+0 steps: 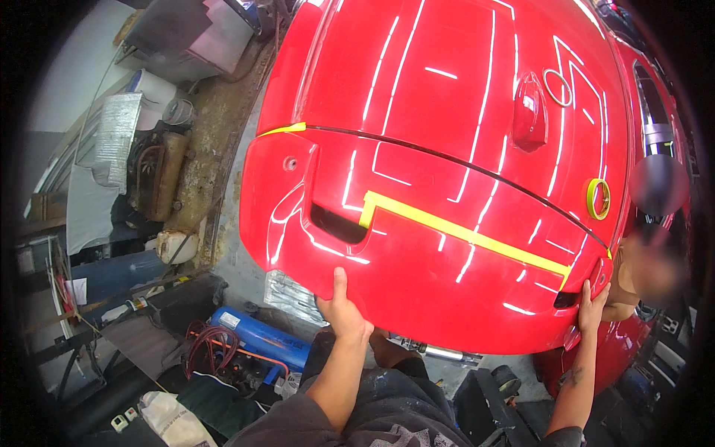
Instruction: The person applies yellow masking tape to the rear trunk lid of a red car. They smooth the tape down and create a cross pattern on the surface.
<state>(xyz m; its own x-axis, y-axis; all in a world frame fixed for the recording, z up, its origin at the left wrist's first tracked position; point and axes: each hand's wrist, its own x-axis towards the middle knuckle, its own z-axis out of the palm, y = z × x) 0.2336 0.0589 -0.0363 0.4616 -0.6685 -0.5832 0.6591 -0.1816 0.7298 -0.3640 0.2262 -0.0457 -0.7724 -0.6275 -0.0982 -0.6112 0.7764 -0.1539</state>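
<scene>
A glossy red car spoiler lies along the rear edge of the red car roof, a dark gap between them. My left hand grips its near edge left of the middle, thumb up on the painted face and fingers hidden underneath. At its right end my right hand holds the edge beside a small dark opening. Yellow masking tape runs across the spoiler in a stepped line. A short yellow strip bridges the gap at the left corner. A larger cut-out shows at left.
On the roof lie a yellow tape roll and a pale ring, near the red fin antenna. Another person is close at the right. A blue air tank with hoses stands low at left, and a white bucket farther back.
</scene>
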